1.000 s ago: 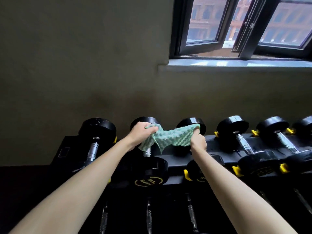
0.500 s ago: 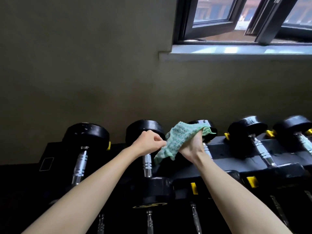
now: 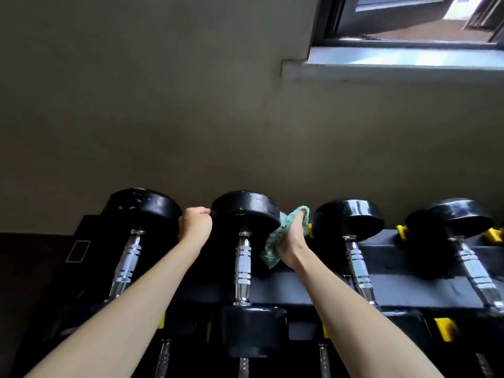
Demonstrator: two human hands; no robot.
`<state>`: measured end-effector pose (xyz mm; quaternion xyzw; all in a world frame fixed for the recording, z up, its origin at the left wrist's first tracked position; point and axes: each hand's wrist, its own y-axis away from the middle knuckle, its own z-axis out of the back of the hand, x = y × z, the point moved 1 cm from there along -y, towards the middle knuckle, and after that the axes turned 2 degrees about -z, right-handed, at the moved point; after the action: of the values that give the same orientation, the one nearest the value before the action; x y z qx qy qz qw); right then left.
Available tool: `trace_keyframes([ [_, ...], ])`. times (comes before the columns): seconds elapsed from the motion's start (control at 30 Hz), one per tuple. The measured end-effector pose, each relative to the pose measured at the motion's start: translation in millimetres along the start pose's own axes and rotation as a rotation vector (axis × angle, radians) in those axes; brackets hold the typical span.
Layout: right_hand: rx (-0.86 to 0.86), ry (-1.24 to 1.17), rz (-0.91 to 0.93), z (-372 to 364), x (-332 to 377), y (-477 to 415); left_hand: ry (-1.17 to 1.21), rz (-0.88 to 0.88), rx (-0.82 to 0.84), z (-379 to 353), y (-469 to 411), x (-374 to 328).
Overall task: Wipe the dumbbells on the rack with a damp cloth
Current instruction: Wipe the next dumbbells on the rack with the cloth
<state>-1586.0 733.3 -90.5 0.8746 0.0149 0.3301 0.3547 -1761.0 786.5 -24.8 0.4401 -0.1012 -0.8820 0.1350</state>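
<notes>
Against the dull grey-green wall (image 3: 163, 118), a black rack (image 3: 409, 293) is carrying a row of dumbbells (image 3: 349, 216). Each one is lying with one round, glossy black head toward the wall and the other toward you, with a ribbed chrome handle between. Yellow plastic stops (image 3: 445, 329) are showing between them on the right.

You are working on the second dumbbell (image 3: 245, 214) from the left, whose far head is showing chipped, scuffed patches. Your right hand (image 3: 293, 238) is grasping the green, knobbly-woven cloth (image 3: 274, 241). Its fingers (image 3: 300, 221) are reaching up with the fabric folded over their tips, pressing it against the right side of that far head. The loose end is hanging down beside the handle.

Your left hand (image 3: 195, 225) is clenched into a fist with nothing showing inside it, its thumb side touching the left edge of the same head.
</notes>
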Motion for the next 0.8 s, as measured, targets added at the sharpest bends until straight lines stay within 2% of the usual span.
trace_keyframes([
  [0.13, -0.007, 0.051, 0.069, 1.7, -3.6, 8.3, 0.16, 0.024, 0.029, 4.2, -8.4, 2.8],
  [0.33, -0.107, 0.216, 0.152, -8.0, -9.0, 27.2, 0.156, 0.041, 0.105, 3.2, -15.1, 8.9],
  [0.4, -0.137, 0.363, 0.158, -13.5, -10.1, 32.9, 0.168, 0.052, 0.153, 4.6, -18.8, 13.4],
  [0.6, -0.069, 0.52, 0.304, -44.9, -4.7, 48.4, 0.321, 0.119, 0.323, 16.5, -6.0, 8.6],
  [0.8, 0.013, 0.898, 0.454, -83.5, 2.2, 61.7, 0.46, 0.151, 0.377, 23.1, -2.4, 9.4],
])
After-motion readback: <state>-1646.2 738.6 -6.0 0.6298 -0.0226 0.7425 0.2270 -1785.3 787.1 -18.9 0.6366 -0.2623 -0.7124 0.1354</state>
